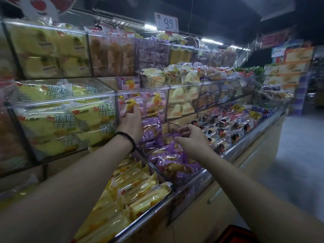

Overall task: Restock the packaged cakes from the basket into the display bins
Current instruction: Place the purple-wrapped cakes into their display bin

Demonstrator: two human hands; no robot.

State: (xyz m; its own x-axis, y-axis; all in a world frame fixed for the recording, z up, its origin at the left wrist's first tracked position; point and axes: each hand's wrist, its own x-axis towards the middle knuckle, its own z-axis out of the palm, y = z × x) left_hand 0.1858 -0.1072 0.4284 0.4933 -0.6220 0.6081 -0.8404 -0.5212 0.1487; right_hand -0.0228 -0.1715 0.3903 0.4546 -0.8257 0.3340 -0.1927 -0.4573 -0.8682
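Note:
My left hand (131,122), with a black band at the wrist, is up against the front of the clear middle-tier bin (142,90). Its fingers curl round a pink packaged cake (128,106) there. A purple packaged cake (151,132) stands upright just right of that hand. My right hand (190,137) hovers over the lower bin of purple packaged cakes (175,163) and pinches the edge of one purple wrapper (177,134). The red basket (235,234) shows only as a rim at the bottom edge.
Clear bins in three tiers hold yellow, orange and purple cakes. Yellow packs (133,195) fill the lower bin on the left, dark-printed packs (226,130) the one on the right. A metal rail (198,179) edges the lower tier. A 9.9 price sign (166,22) hangs above. The aisle floor (298,146) lies right.

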